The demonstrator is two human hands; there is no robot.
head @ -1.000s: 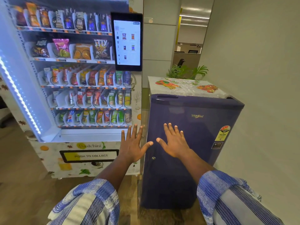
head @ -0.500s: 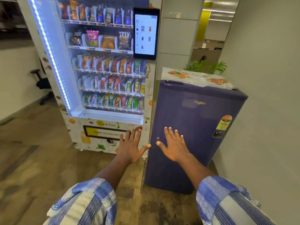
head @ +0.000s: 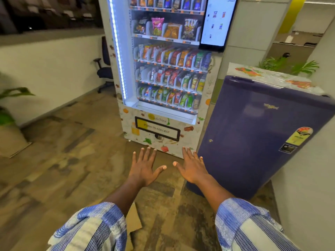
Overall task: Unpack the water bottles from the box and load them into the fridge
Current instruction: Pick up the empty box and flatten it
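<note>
Since the earlier frames the view has swung leftward and pulled back, so that the fridge (head: 253,134), formerly straight behind the right hand, now stands to the right of both hands, and a cardboard flap (head: 133,221) has come into view at the lower edge, between the striped sleeves (head: 94,227). Fridge: upright, door closed, long axis vertical, set just beside the vending machine (head: 163,73) on one flank and near the plain wall (head: 308,205) on the other. Cardboard flap: lying on the floor (head: 68,178), below the hands and nearer the person, closest to the left forearm. It is probably part of the box, whose body lies out of view. No water bottles are visible. Left hand (head: 145,168) and right hand (head: 194,169): side by side in the air, palms down, fingers spread; each grip is released and holds nothing. The right hand is the nearer to the fridge, its outer fingers meeting the door's lower left edge in the view; whether they touch cannot be told. Judgement: unpacking has not begun, and the coming move turns on a reach downward and back toward the person's feet for the box. Open floor extends leftward as far as an office chair (head: 104,69); to the right the wall leaves little room.
</note>
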